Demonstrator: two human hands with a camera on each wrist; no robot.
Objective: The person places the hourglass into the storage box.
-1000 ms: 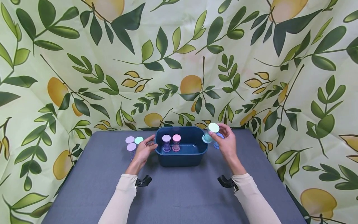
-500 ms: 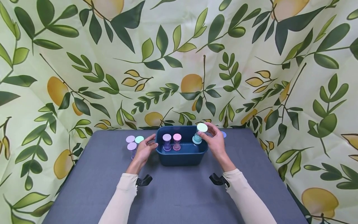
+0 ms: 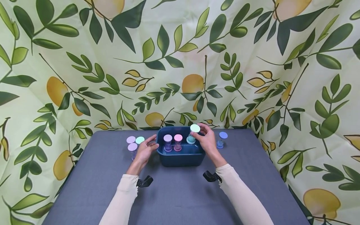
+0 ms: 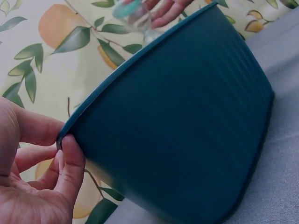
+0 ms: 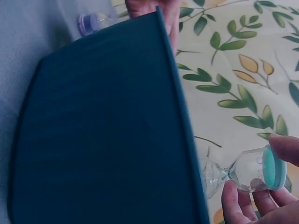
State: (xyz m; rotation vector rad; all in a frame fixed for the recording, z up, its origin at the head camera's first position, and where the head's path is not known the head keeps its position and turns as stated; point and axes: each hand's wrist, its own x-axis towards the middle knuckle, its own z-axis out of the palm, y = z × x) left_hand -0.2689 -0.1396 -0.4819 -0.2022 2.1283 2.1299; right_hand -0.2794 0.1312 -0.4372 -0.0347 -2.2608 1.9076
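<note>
Head view: bin (image 3: 180, 157) near the table's (image 3: 174, 200) far edge, middle; two timers stand inside, purple (image 3: 167, 143) and pink (image 3: 177, 142). Three more timers (image 3: 132, 144) stand left of the bin, one blue timer (image 3: 221, 140) to its right. The wrist views show none of these groupings, only the bin's outer wall (image 4: 187, 121).

Right wrist view shows what the head view blurs: the teal timer (image 5: 245, 172) has a clear hourglass body, tilted, above the bin rim (image 5: 180, 112).

Teal timer (image 3: 192, 133) sits over the bin's right half, held in the right hand (image 3: 207, 140); grip closed, fingertips (image 5: 233, 196) pinching it near its teal cap.

Left hand (image 3: 144, 151) at the bin's left rim; left wrist view shows thumb (image 4: 70, 163) and fingers clasping the rim edge.
</note>
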